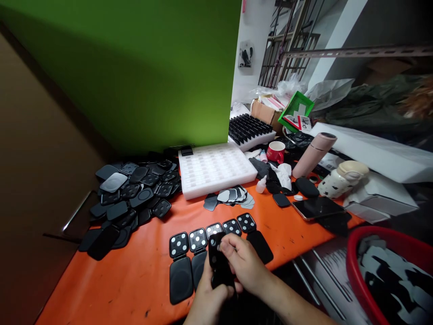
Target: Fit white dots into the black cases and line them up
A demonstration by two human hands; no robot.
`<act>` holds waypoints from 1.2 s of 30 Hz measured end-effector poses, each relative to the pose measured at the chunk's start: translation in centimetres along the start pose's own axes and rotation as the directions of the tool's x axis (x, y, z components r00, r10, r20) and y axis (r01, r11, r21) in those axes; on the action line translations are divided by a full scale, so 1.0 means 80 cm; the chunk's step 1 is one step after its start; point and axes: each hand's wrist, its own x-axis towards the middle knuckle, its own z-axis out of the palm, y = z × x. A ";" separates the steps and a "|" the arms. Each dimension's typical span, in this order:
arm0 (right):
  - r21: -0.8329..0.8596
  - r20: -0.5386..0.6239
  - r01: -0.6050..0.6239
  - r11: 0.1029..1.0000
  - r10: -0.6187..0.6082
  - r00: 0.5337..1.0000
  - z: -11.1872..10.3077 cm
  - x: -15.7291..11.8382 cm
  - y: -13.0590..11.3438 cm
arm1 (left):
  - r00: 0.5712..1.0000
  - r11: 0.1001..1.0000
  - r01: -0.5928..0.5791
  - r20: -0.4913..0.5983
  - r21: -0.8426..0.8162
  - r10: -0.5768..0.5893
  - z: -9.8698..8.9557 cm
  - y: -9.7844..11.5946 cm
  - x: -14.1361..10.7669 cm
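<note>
Left hand [211, 295] at bottom centre, thumb up, grasping the black hinged case [218, 259]; right hand [246, 264] angled in from lower right, fingertips on its upper panel; opened cases [181, 280] lie directly behind, partly blocked.

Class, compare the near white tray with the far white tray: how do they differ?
The near tray is mostly unfilled, with black pieces only in its back left corner; the far tray carries many rows of them.
The near tray shows its pale slots; the far tray's top is mostly hidden.
Both are white and blocky.
</note>
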 end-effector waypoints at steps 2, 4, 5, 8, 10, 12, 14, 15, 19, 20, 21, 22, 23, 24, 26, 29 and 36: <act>-0.084 -0.022 0.040 0.996 -0.042 0.999 -0.003 -0.001 -0.006 | 0.992 0.980 -0.108 -0.045 0.168 0.118 -0.001 -0.002 0.001; -0.222 -0.039 0.102 0.970 -0.113 0.993 -0.007 -0.001 -0.013 | 0.977 0.919 -0.191 -0.028 0.344 0.213 -0.004 -0.006 0.002; -0.288 -0.032 0.118 0.950 -0.133 0.991 -0.009 -0.001 -0.017 | 0.971 0.882 -0.213 -0.009 0.419 0.239 -0.007 -0.007 0.002; -0.423 -0.001 0.138 0.895 -0.152 0.988 -0.013 -0.002 -0.023 | 0.957 0.764 -0.250 0.033 0.595 0.288 -0.014 -0.008 0.001; -0.435 -0.003 0.144 0.889 -0.161 0.987 -0.014 -0.002 -0.024 | 0.944 0.685 -0.282 0.067 0.672 0.322 -0.017 -0.007 0.000; -0.386 -0.007 0.153 0.910 -0.169 0.986 -0.014 -0.003 -0.023 | 0.930 0.630 -0.315 0.100 0.710 0.353 -0.019 -0.005 -0.001; -0.304 -0.015 0.156 0.940 -0.168 0.986 -0.012 -0.003 -0.019 | 0.923 0.601 -0.335 0.124 0.725 0.365 -0.020 -0.004 -0.001; -0.265 -0.027 0.154 0.952 -0.167 0.986 -0.009 -0.002 -0.016 | 0.921 0.594 -0.342 0.134 0.728 0.366 -0.020 -0.003 -0.002; -0.150 -0.114 0.136 0.979 -0.153 0.982 0.002 0.002 0.001 | 0.914 0.580 -0.365 0.162 0.728 0.372 -0.020 0.005 -0.005; -0.121 -0.128 0.129 0.984 -0.144 0.981 0.005 0.003 0.005 | 0.914 0.583 -0.367 0.166 0.725 0.370 -0.020 0.007 -0.006; -0.089 -0.133 0.120 0.989 -0.131 0.982 0.006 0.004 0.008 | 0.916 0.590 -0.367 0.167 0.719 0.365 -0.020 0.009 -0.007; -0.059 -0.132 0.111 0.992 -0.118 0.984 0.007 0.005 0.011 | 0.919 0.604 -0.365 0.169 0.709 0.357 -0.020 0.009 -0.007; -0.032 -0.128 0.103 0.994 -0.106 0.986 0.008 0.005 0.012 | 0.922 0.625 -0.363 0.169 0.691 0.349 -0.020 0.009 -0.007; -0.008 -0.121 0.100 0.995 -0.100 0.988 0.008 0.006 0.013 | 0.925 0.653 -0.361 0.165 0.666 0.343 -0.020 0.007 -0.006; 0.041 -0.093 0.114 0.993 -0.109 0.990 0.008 0.006 0.011 | 0.935 0.737 -0.340 0.125 0.584 0.332 -0.019 0.003 -0.002; 0.203 -0.013 0.093 0.975 -0.092 0.996 0.009 0.007 0.006 | 0.952 0.887 -0.282 -0.007 0.364 0.306 -0.018 0.002 0.007; 0.613 0.132 -0.173 0.771 0.116 0.984 0.013 0.003 0.000 | 0.968 0.974 -0.195 -0.139 0.111 0.209 -0.026 0.028 0.003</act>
